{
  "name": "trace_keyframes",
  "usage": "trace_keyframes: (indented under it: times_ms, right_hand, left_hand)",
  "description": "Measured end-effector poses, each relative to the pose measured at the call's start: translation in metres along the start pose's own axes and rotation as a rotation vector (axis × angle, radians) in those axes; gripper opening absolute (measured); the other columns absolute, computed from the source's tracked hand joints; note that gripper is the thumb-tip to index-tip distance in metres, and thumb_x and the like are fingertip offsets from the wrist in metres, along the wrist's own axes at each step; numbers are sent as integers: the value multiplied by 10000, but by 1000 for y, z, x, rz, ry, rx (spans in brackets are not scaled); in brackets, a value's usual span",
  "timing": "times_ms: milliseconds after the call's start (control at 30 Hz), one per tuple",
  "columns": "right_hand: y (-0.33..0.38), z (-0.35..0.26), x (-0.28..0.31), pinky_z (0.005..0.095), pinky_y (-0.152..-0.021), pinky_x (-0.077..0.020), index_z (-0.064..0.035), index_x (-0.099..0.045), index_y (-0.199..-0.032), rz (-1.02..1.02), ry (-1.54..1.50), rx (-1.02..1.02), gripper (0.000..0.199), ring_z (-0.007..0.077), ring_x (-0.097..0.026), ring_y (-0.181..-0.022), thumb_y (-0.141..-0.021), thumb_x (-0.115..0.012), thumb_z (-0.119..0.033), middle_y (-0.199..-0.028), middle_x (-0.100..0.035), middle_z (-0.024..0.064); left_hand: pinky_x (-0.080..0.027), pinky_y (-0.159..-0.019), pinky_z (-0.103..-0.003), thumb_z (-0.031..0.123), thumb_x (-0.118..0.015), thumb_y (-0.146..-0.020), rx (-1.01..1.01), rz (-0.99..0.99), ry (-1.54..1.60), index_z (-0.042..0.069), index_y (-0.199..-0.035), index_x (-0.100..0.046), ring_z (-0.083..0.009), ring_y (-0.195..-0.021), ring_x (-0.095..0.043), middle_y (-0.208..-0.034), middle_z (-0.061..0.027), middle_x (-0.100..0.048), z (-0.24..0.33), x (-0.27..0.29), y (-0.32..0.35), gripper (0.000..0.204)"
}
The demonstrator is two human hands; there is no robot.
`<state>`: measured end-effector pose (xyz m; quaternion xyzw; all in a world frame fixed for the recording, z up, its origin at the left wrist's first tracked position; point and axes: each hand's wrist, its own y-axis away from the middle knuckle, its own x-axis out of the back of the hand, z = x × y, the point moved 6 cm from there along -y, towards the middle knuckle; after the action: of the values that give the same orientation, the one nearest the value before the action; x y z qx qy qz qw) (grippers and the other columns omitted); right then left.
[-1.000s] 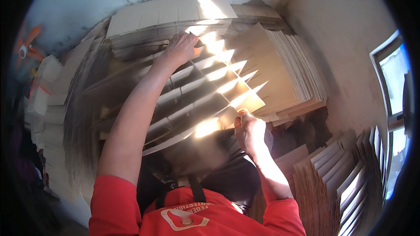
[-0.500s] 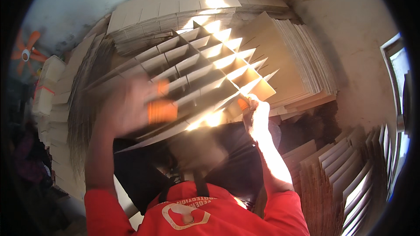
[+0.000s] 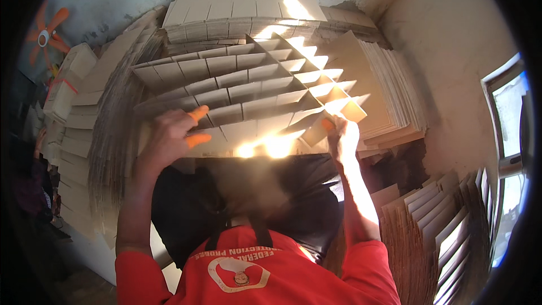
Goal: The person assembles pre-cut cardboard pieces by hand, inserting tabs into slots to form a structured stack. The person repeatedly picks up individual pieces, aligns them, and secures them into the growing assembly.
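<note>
In front of me stands a cardboard divider grid (image 3: 262, 82) of crossed slotted strips, its long strips running left to right and two crosswise strips toward the right. At its near right corner my right hand (image 3: 343, 136) pinches the end of a crosswise strip, an orange finger cover showing on one digit. My left hand (image 3: 169, 135) is by the left part of the nearest long strips. Its thumb and forefinger, both in orange covers, are spread apart with nothing visible between them. Towards the left, the long strips' ends fan out beyond the crosswise strips.
Flat slotted cardboard sheets (image 3: 226, 8) are stacked behind the grid. More piles stand at the right (image 3: 389, 85) and left (image 3: 110, 73). Upright cardboard pieces (image 3: 435, 214) lean at the lower right, near a window (image 3: 505, 118). An orange fan (image 3: 45, 36) is at the far left.
My left hand, blurred before, has drawn left and its fingers show clearly apart. The grid's near left strip has swung up and the grid lies more level. My right hand keeps its corner.
</note>
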<state>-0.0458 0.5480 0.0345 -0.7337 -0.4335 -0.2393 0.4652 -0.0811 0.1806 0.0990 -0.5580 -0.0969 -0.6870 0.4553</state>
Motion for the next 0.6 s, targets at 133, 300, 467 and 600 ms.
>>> trace_keyframes:
  times_ms: [133, 300, 467, 600]
  right_hand:
    - [8, 39, -25, 337, -557, -500, 7, -678, -1003, -229, 56, -162, 177, 270, -653, -579, -870, -704, -107, -706, -661, 182]
    - [-3, 23, -27, 286, -478, -447, -1, -665, -1136, -472, -181, -150, 236, 95, -499, -493, -907, -635, -51, -650, -621, 43]
    - [4, 25, -19, 281, -468, -436, 4, -674, -1091, -380, -209, -227, 220, 69, -461, -477, -879, -654, -50, -649, -610, 31]
    - [0, 13, 18, 244, -546, -450, 15, -675, -977, -199, -181, -162, 152, 53, -513, -565, -831, -688, -22, -676, -626, 42]
  left_hand:
    - [-523, -738, -364, 49, -730, -836, 232, 321, -70, 2, -1119, -681, -272, -844, -664, -961, -162, -673, -50, 30, -30, 291]
    - [-482, -847, -440, -5, -715, -803, 243, 73, -386, 37, -1212, -617, -347, -1030, -590, -1056, -184, -639, -147, 13, -46, 423]
    - [-479, -850, -465, 30, -734, -788, 246, 55, -372, 43, -1260, -569, -357, -1062, -579, -1100, -198, -650, -154, 5, -63, 501]
    - [-467, -791, -479, 6, -711, -800, 128, 78, -353, 64, -1250, -574, -386, -962, -601, -1010, -203, -638, -159, 8, -62, 475]
